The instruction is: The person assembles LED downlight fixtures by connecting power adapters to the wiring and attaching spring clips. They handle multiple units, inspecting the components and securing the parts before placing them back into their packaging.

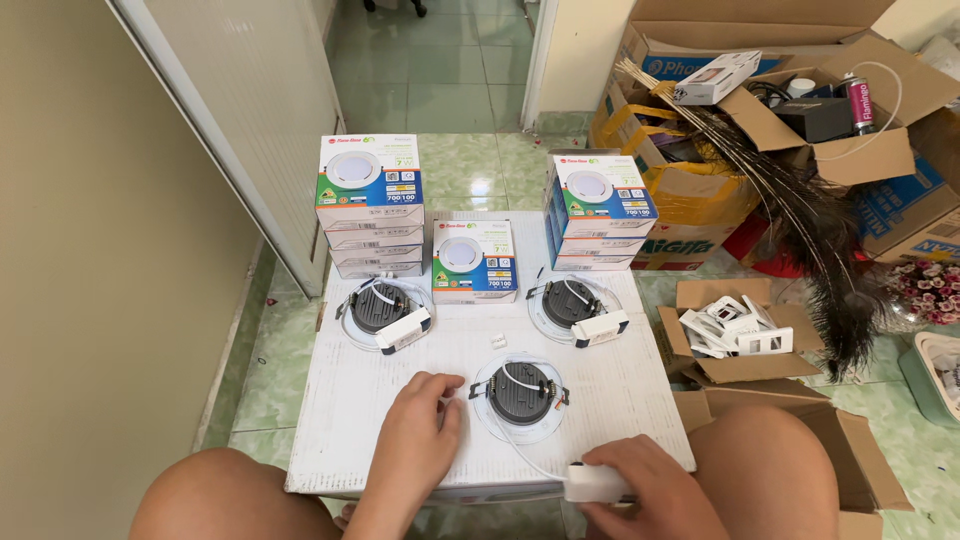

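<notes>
Head view showed your right hand (pixel 640 480) closed around a white driver box (pixel 597 484) at the table's near edge, wired to the round downlight (pixel 519 392) lying face-down mid-table. Your left hand (pixel 425 420) rested loosely curled beside it, holding nothing I could make out. Two more downlights (pixel 381 308) lay unboxed behind; the stacked boxes (pixel 368 205) looked unopened.

Bright, even daylight fills the view; shadows under the lamps on the white surface (pixel 620 390) are soft. Floor tiles (pixel 440 60) show mild glare. Focus is sharp; edges bend slightly.
</notes>
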